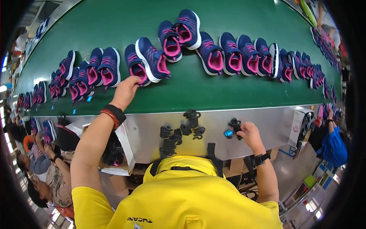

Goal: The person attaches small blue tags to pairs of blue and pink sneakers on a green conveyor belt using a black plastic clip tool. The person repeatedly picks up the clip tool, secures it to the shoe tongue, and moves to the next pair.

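The left hand (126, 93) has its thumb and fingers closed on the heel collar of a navy shoe (133, 57) with pink lining, on the green work surface (110, 23), left of the middle and near its front edge. A matching shoe (149, 57) leans over it from the right, partly covering it. The right hand (251, 134) is over the metal ledge (146, 124), fingers curled, tips at the near right edge of a black hanger (234, 124) with a blue tag (228, 133) beside it; I cannot tell whether they grip it. More black hangers (176, 137) lie loose farther left on the ledge. The shoe is probably light, with a soft, flexible upper and a firmer white sole; nothing about it looks fragile or especially slippery. The padded heel collar gives a good pinch, though the sole could tip down if held there alone. The hanger looks like light, stiff plastic, best taken by its body, since its thin hooked parts might snag or bend.
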Demonstrator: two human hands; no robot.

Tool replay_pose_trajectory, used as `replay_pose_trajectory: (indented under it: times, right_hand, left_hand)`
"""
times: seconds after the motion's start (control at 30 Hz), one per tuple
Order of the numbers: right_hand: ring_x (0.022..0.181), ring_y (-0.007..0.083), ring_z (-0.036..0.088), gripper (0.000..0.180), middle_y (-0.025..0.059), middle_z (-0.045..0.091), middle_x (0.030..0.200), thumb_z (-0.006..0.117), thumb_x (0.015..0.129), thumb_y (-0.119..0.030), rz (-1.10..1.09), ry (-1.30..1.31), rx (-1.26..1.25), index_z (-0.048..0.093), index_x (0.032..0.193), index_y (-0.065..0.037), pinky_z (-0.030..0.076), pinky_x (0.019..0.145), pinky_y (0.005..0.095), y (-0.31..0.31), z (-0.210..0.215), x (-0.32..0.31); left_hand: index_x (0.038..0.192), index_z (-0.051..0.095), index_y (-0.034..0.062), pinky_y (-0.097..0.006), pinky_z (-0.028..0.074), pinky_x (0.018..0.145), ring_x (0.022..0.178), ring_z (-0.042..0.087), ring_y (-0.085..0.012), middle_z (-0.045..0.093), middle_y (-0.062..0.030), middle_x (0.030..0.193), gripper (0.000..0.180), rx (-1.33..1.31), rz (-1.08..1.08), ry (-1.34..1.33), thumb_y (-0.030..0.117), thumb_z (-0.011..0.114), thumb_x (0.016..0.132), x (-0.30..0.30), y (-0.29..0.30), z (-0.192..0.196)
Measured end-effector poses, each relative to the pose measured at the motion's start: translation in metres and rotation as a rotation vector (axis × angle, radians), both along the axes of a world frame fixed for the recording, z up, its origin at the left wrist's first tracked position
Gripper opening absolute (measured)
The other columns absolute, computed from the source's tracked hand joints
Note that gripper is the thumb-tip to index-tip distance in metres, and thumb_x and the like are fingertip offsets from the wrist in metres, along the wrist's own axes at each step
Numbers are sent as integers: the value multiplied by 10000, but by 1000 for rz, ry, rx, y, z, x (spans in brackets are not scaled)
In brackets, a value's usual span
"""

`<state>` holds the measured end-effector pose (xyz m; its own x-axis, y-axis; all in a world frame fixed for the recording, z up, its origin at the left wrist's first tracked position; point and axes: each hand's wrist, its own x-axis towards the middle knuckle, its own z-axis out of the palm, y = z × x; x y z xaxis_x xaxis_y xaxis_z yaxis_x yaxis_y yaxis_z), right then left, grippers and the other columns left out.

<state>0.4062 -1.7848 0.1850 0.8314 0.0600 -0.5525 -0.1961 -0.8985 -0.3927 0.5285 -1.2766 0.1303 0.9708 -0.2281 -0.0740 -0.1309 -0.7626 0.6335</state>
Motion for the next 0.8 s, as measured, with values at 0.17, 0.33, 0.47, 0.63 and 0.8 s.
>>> replay_pose_trajectory:
  times: [0.17, 0.33, 0.47, 0.63, 0.8]
  right_hand:
    - [794, 151, 638, 123, 99, 663, 852, 651, 867, -77, -321, 291, 483, 565, 936, -23, 513, 726, 305, 35, 20, 39]
    - [627, 154, 630, 214, 88, 646, 709, 498, 983, -163, -151, 416, 825, 471, 1128, -9, 515, 581, 301, 185, 21, 94]
    - [531, 124, 532, 204, 49, 557, 629, 451, 1009, -209, -199, 400, 835, 470, 1082, -20, 453, 515, 281, 270, -11, 99]
    - [500, 159, 571, 178, 87, 610, 635, 447, 995, -199, -284, 360, 909, 458, 984, -22, 478, 490, 310, 306, -32, 101]
    - [482, 147, 560, 184, 76, 602, 623, 445, 997, -206, -354, 421, 896, 469, 1006, -23, 468, 473, 294, 316, -30, 97]
  left_hand:
    - [967, 647, 24, -371, 523, 777, 881, 651, -325, 667, -126, 956, 202, 26, -75, 4, 7, 666, 766, -2, 1, 10]
    - [919, 633, 34, -416, 511, 744, 854, 635, -350, 649, -137, 912, 153, 130, -122, 35, 55, 670, 771, 0, -4, 12]
    - [917, 605, 41, -458, 494, 736, 850, 625, -370, 643, -146, 898, 140, 157, -112, 94, 55, 652, 786, 5, -7, 17]
    - [893, 585, 30, -469, 490, 722, 834, 621, -378, 634, -155, 883, 124, 136, -95, 97, 48, 647, 788, 7, -5, 19]
    - [882, 575, 26, -466, 489, 712, 827, 619, -379, 628, -159, 875, 116, 133, -98, 94, 49, 644, 792, 5, -3, 18]
